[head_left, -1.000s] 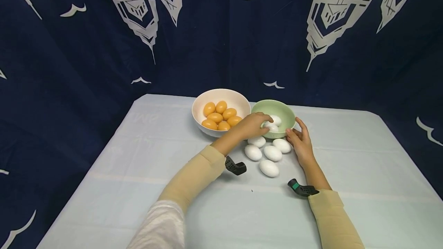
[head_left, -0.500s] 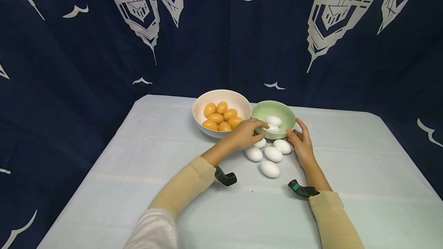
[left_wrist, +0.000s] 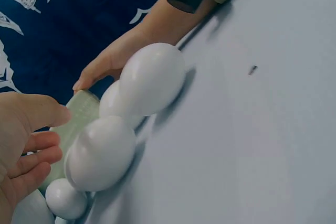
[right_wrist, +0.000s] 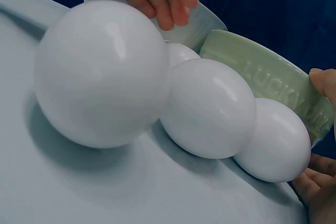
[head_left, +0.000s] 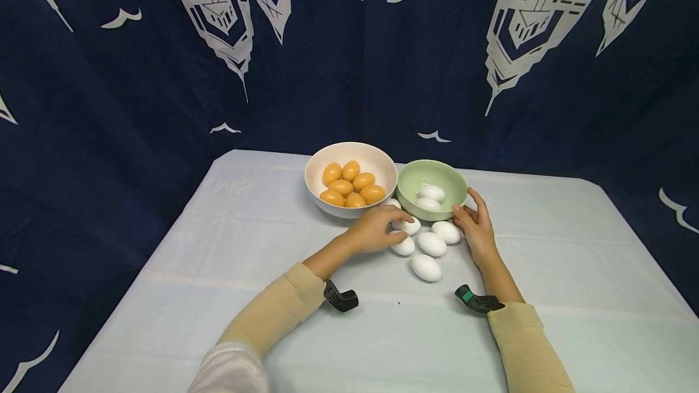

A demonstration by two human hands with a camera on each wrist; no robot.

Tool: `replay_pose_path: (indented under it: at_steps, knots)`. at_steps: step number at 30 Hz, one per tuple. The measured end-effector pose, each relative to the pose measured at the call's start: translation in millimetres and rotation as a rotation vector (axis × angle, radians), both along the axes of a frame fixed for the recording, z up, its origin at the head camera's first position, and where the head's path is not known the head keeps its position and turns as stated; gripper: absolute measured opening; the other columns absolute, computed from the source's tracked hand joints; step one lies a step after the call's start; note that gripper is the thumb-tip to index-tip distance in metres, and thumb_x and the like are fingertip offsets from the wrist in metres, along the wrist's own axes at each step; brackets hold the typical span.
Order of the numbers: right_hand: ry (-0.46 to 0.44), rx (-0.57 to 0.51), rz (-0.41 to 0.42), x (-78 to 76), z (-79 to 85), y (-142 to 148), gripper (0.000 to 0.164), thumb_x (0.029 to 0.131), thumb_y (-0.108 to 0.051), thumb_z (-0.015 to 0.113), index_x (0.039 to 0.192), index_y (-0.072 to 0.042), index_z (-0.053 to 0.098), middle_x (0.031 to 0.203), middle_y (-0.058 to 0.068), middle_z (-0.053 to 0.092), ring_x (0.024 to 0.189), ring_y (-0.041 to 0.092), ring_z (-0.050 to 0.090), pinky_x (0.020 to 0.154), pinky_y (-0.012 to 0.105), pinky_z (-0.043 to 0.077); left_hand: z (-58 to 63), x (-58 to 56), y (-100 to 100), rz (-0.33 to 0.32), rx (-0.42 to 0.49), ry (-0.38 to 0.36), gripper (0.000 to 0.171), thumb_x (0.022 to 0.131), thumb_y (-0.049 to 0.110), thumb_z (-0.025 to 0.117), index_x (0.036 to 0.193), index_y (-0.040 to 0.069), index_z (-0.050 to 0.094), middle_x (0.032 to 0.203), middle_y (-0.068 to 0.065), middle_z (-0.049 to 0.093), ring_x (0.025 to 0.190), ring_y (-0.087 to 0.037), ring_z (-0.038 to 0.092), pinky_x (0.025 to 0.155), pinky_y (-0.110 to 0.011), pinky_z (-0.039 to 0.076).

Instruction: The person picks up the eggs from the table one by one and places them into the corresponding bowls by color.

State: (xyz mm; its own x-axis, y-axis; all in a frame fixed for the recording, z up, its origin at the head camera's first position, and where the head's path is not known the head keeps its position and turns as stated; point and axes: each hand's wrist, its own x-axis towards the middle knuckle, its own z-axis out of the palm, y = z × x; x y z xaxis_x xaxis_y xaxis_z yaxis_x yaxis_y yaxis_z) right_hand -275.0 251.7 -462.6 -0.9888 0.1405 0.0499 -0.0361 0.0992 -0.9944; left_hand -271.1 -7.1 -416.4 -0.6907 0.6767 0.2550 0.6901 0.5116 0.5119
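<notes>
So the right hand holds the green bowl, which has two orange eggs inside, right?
Not quite: the two eggs inside the green bowl are white, not orange, as the head view shows. The right hand does hold that bowl.

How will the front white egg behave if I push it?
The front white egg will probably roll on a curve, being oval and lying on its side on the flat table. Its smooth, glossy surface suggests it may slip from a loose pinch. Pushed toward the green bowl, it would likely bump the white eggs in between.
</notes>
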Motion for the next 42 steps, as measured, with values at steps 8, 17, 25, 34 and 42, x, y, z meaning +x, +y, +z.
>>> replay_pose_path:
  at_steps: [8,17,25,34,42]
  knots:
    - [0.007,0.001,0.003,1.3,0.2,0.2,0.07,0.099,-0.033,0.056,0.157,-0.022,0.017,0.144,0.029,0.036,0.099,0.001,0.052,0.084,0.009,0.044,-15.5,7.9,-5.2,-0.032,0.046,0.022,0.031,0.086,0.022,0.075,0.114,0.01,0.07,0.112,0.0,0.067,0.109,-0.011,0.058,0.098,-0.02,0.039]
    - [0.016,-0.009,0.006,-0.2,2.0,0.9,0.07,0.099,-0.033,0.056,0.157,-0.022,0.017,0.144,0.029,0.036,0.1,0.003,0.052,0.084,0.009,0.044,-22.5,7.4,-8.4,-0.019,0.058,0.033,0.032,0.084,0.022,0.077,0.113,0.012,0.07,0.113,0.002,0.067,0.114,-0.012,0.055,0.102,-0.025,0.036]
    - [0.023,-0.013,0.011,-1.8,2.5,1.5,0.07,0.099,-0.032,0.057,0.157,-0.021,0.018,0.144,0.03,0.036,0.102,0.003,0.052,0.085,0.01,0.045,-32.5,11.2,-11.7,-0.011,0.122,0.035,0.037,0.08,0.018,0.079,0.116,0.014,0.069,0.118,0.003,0.064,0.116,-0.013,0.054,0.102,-0.026,0.037]
    - [0.017,-0.002,0.009,0.7,-0.5,0.9,0.071,0.099,-0.033,0.057,0.157,-0.02,0.018,0.143,0.03,0.036,0.099,0.001,0.052,0.083,0.009,0.044,-45.2,17.4,-12.6,0.031,0.149,0.055,0.042,0.081,0.014,0.077,0.121,0.012,0.065,0.127,-0.006,0.058,0.12,-0.018,0.053,0.102,-0.029,0.04]
    - [0.005,0.005,0.012,1.8,2.1,0.8,0.071,0.1,-0.032,0.056,0.157,-0.021,0.016,0.144,0.03,0.035,0.101,0.004,0.051,0.083,0.009,0.044,-51.5,16.3,-12.7,0.014,0.223,0.042,0.04,0.08,0.01,0.079,0.118,0.01,0.066,0.123,-0.005,0.059,0.097,-0.011,0.055,0.085,-0.018,0.045]
